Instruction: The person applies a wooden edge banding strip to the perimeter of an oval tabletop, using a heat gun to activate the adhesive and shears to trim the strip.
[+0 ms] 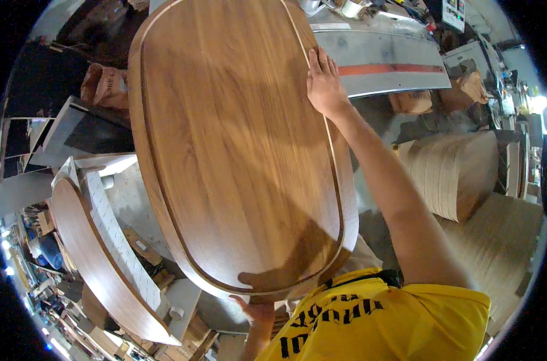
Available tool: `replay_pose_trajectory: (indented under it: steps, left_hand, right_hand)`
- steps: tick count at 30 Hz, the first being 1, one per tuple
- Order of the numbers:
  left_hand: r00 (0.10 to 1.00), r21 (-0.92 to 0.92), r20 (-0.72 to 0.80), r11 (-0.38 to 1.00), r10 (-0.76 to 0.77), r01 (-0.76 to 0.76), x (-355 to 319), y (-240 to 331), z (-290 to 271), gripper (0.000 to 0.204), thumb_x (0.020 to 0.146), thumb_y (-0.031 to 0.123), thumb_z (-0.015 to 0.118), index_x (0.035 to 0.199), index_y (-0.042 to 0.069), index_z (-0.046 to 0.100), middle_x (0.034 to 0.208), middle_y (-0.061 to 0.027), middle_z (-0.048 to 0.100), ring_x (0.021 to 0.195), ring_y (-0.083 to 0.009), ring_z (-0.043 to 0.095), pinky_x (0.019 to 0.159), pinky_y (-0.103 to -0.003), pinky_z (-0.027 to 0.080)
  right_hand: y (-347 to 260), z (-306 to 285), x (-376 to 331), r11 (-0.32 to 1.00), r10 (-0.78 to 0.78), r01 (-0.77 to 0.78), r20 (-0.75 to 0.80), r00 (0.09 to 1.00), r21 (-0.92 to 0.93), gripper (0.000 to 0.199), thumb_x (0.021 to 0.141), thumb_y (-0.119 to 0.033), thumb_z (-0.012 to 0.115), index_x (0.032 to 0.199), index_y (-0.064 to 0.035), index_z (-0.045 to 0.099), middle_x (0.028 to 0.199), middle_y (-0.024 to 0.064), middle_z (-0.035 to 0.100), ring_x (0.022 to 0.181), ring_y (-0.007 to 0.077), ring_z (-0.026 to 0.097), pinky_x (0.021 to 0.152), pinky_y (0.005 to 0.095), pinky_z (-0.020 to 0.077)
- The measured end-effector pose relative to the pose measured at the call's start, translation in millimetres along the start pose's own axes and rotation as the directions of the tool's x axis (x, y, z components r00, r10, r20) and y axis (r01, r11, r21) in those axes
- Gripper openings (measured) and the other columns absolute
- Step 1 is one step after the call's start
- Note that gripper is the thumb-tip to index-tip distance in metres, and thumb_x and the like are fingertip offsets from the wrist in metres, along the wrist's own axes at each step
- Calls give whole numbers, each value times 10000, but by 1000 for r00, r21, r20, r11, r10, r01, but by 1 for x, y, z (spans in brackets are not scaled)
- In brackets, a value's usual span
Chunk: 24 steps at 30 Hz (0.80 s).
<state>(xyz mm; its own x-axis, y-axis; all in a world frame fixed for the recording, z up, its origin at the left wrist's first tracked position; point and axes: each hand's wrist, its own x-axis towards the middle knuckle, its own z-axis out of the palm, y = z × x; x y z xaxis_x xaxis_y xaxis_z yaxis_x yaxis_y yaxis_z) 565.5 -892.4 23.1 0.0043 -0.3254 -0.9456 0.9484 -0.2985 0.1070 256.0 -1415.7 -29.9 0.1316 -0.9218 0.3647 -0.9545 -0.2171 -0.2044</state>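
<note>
A large oval wooden tabletop (237, 150) with a thin pale inlay line near its rim fills the middle of the view, varnished brown. My right hand (323, 84) rests on its far right edge, fingers wrapped over the rim. My left hand (258, 313) is under the near end of the tabletop, palm up against its lower edge and partly hidden by it. My yellow shirt with black print shows at the bottom.
A second curved wooden panel (99, 271) leans at the lower left beside a white board. A grey metal machine table with a red stripe (387, 57) lies behind. Stacks of curved plywood pieces (460, 174) stand at the right. Cardboard boxes sit around.
</note>
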Motion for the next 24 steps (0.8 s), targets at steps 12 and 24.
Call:
replay_pose_trajectory:
  steps: [12,24]
  left_hand:
    - [954,41,-113,961,277,-275,33,66,37,956,761,955,400,1137,125,689,1127,-120,718,993,-343,671,902,-550,532]
    - [963,332,194,911,187,-243,84,137,91,952,916,799,420,1558,99,357,1578,-111,394,1417,-334,408,1185,-529,307]
  right_hand:
    - [35,2,42,974,-114,108,-17,993,-201,507,968,-225,538,1442,-52,486,1512,148,462,1399,339,444,1168,591,291]
    - [44,-12,85,965,-188,158,-134,973,-209,358,921,-266,650,1267,-172,652,1177,100,520,1122,312,479,975,502,376]
